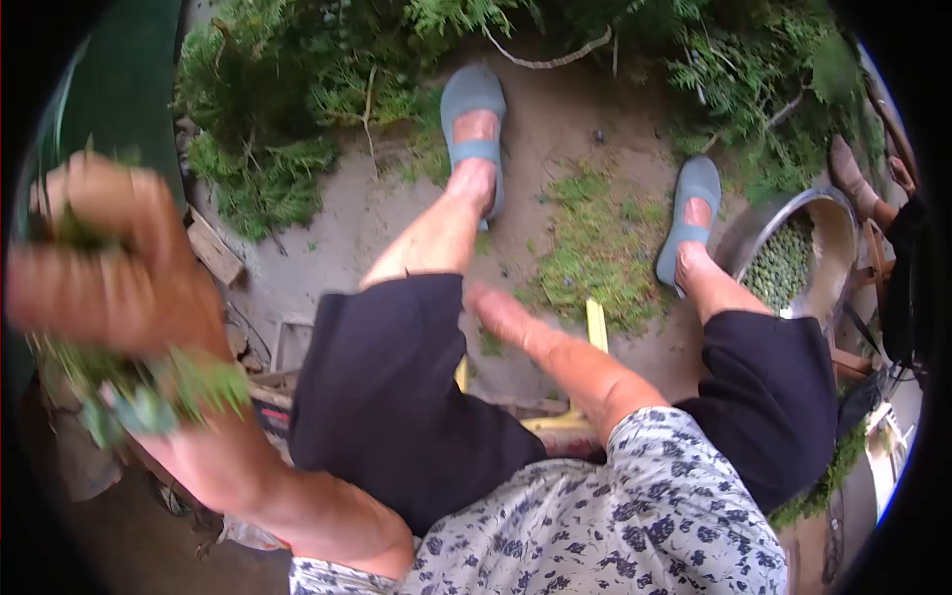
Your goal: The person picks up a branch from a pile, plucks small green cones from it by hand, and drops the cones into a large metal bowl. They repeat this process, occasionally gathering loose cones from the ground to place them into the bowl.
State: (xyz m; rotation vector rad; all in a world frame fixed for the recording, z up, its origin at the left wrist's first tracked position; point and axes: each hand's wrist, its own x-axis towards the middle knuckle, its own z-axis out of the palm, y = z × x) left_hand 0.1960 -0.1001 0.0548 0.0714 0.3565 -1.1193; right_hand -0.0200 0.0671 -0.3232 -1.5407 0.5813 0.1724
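Observation:
My left hand [109,258] is raised at the far left, blurred by motion, its fingers curled round a green leafy sprig [213,382] that hangs below the palm beside the wrist. Low between my knees is my right hand [499,312], smeared, close to the dark shorts' leg; its fingers cannot be made out, nor whether they hold anything. Loose green clippings [595,248] lie on the ground beyond it.
Cut evergreen branches [268,129] are piled ahead. A metal basin [843,238] with small green berries [780,266] stands right of my right leg. A wooden block [215,248] lies at left. Another person's foot [848,169] shows at the right edge.

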